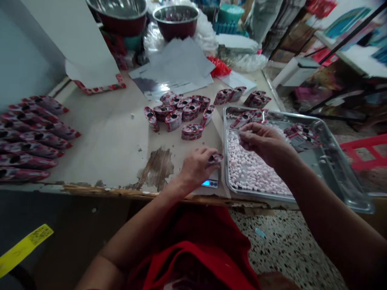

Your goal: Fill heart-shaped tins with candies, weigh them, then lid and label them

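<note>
My left hand [195,168] is closed around a small pink-and-red printed packet [216,158] with an opening on top. It is just over a small digital scale [209,183] with a lit blue display. My right hand [267,144] hovers above a metal tray [227,165], its fingertips pressed together; whatever they hold is hidden. Many small pinkish-white candies [250,171] cover the tray's left part. More printed packets [302,137] lie in the tray. Beyond my left hand, several upright packets [191,110] stand grouped on the table.
Rows of printed packets [33,139] line the table's left side. Shiny sheets [178,64], a red plastic bag [219,67] and two metal bowls [175,30] are at the back. A tall white carton [75,36] stands back left. The table's front edge [115,193] is chipped.
</note>
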The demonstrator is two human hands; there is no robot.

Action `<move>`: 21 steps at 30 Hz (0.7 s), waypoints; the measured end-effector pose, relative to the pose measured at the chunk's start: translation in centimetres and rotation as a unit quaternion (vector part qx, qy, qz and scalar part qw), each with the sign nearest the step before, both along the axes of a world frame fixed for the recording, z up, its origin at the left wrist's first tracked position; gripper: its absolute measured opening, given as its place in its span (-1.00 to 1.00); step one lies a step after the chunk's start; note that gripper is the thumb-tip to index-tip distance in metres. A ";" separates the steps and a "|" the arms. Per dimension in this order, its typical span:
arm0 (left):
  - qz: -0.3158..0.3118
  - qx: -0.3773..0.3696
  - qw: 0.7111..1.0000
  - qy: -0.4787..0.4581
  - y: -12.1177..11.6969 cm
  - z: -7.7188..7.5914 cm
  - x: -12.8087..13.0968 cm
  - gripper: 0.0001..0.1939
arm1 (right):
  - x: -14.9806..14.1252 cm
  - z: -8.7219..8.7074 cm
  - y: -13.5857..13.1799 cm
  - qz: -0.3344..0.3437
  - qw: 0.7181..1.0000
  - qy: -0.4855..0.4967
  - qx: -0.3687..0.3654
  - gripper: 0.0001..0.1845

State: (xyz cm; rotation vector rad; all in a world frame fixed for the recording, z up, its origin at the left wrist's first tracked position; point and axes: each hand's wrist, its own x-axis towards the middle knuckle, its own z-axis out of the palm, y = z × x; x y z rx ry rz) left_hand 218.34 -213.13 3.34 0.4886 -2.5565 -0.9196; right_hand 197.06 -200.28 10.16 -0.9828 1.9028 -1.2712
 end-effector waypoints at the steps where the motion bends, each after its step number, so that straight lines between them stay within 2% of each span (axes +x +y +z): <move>1: -0.010 -0.004 1.000 -0.016 0.0 0.1 -0.2 -0.59 | -0.8 -0.5 0.1 -0.002 0.995 0.096 0.024 -0.65; 2: -0.007 -0.007 1.000 -0.025 -0.3 0.3 0.1 -0.67 | -1.4 -1.2 0.0 -0.007 0.979 0.196 0.049 -0.67; 4: 0.030 -0.011 0.999 -0.015 -2.2 0.7 1.7 -0.70 | -1.5 -3.0 -1.4 -0.010 0.934 0.350 0.068 -0.71; 6: 0.077 -0.022 0.997 0.005 -5.9 1.3 4.6 -0.67 | -0.3 -5.0 -4.0 0.012 0.905 0.424 0.031 -0.67; 8: 0.130 -0.057 0.990 0.012 -11.5 2.2 8.2 -0.66 | 1.8 -6.6 -7.4 0.056 0.881 0.470 -0.013 -0.62; 11: 0.203 -0.133 0.970 -0.011 -21.9 4.7 13.6 -0.66 | 4.6 -8.1 -11.6 0.087 0.829 0.550 -0.043 -0.73; 13: 0.236 -0.159 0.958 -0.049 -28.7 6.6 16.7 -0.62 | 5.2 -8.5 -13.2 0.091 0.806 0.582 -0.052 -0.80; 15: 0.260 -0.159 0.948 -0.090 -34.0 7.9 19.2 -0.60 | 5.3 -8.5 -13.8 0.088 0.792 0.601 -0.055 -0.82; 18: 0.258 -0.132 0.941 -0.175 -38.6 8.1 21.7 -0.61 | 5.5 -8.1 -13.7 0.073 0.778 0.623 -0.025 -0.77; 21: 0.229 -0.122 0.937 -0.233 -40.1 6.6 23.4 -0.62 | 6.2 -7.6 -13.7 0.042 0.777 0.627 0.024 -0.70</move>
